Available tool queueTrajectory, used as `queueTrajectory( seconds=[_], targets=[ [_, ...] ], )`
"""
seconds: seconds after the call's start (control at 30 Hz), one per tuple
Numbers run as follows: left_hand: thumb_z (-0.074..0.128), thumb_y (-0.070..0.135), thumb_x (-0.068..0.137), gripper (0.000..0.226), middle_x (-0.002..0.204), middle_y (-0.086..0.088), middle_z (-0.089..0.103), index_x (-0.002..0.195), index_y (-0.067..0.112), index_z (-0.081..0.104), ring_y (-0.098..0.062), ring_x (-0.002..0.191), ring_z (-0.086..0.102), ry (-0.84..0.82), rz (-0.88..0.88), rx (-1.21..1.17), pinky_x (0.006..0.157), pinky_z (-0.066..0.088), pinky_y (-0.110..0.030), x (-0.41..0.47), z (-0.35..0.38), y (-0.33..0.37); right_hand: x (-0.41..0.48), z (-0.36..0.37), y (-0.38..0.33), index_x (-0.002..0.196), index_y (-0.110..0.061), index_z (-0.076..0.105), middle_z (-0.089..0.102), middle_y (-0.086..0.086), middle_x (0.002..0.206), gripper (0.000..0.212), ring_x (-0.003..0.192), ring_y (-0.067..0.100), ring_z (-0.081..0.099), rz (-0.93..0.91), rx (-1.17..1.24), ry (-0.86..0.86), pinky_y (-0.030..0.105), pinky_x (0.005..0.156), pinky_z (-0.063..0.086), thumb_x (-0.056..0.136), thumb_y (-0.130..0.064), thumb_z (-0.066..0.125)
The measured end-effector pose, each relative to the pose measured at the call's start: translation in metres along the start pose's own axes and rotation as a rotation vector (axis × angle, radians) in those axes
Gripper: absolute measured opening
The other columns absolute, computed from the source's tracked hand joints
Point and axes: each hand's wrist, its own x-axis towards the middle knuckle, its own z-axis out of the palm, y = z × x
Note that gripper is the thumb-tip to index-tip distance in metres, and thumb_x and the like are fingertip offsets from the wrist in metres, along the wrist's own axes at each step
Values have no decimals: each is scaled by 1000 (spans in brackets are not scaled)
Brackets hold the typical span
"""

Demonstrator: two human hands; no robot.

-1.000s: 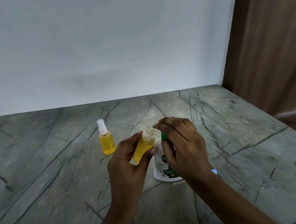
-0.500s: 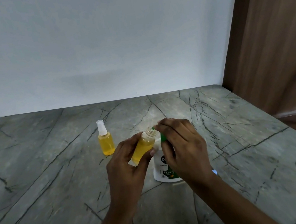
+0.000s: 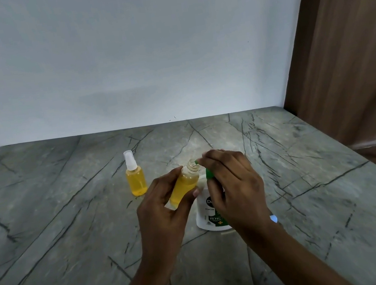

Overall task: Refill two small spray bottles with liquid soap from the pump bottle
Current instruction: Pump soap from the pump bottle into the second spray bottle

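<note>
On grey veined countertop [image 3: 73,234], white wall [image 3: 119,54] behind

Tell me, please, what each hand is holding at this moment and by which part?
The left hand grips the open spray bottle around its body, tilted. The right hand rests on the pump bottle at its green pump head.

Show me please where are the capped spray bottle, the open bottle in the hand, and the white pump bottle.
capped spray bottle [image 3: 136,181]: head view, on its yellow body.
open bottle [image 3: 184,185]: head view, on its yellow body between the fingers.
white pump bottle [image 3: 207,215]: head view, on its white front by the label.
</note>
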Motion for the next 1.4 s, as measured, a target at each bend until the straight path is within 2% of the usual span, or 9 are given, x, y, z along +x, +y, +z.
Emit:
queueTrajectory(
  seconds=[0.2,0.37,0.53,0.7,0.87,0.97,1.4],
  targets=[
    [70,39,76,45,106,17,62,117,21,62,3,101,59,-19,-1,43,82,46,-8,0,0,-5,-3,1,-1,94,1,71,69,13,96,28,97,16,53,6,-1,17,16,85,39,85,-8,47],
    [70,36,75,42,105,24,58,115,25,60,9,99,57,-7,8,37,81,44,-5,0,0,-3,0,-1,-1,95,0,71,69,12,96,28,95,16,52,4,-4,-2,18,82,40,84,-8,47],
    [70,44,77,42,105,30,56,115,30,57,10,98,57,-2,30,26,80,44,-5,1,0,-2,3,-4,-3,98,-1,70,68,11,99,28,97,16,53,14,-7,-20,18,83,40,85,-9,48],
    [65,42,78,40,105,27,58,115,30,58,6,98,60,-9,31,6,80,46,-7,2,-1,-1,2,-3,-4,98,0,70,68,12,100,27,98,17,55,19,3,-27,18,86,40,83,-11,51],
    [67,44,78,42,105,20,62,116,27,59,0,98,62,-9,16,-14,81,50,-13,1,-1,-2,0,-3,-4,99,1,70,67,12,101,27,100,19,55,15,32,-20,15,97,35,81,-15,56],
    [65,44,79,41,104,20,62,115,26,60,1,97,61,-13,16,-9,80,48,-11,0,0,-1,-4,-1,-3,99,1,69,67,12,101,28,102,18,54,19,35,-26,16,101,33,80,-15,58],
    [66,44,78,42,104,21,61,115,24,61,2,96,61,-15,20,18,80,47,-9,1,0,-2,-4,-1,-3,102,0,68,67,12,103,30,104,18,54,2,27,-36,19,101,36,80,-16,58]
  ],
)
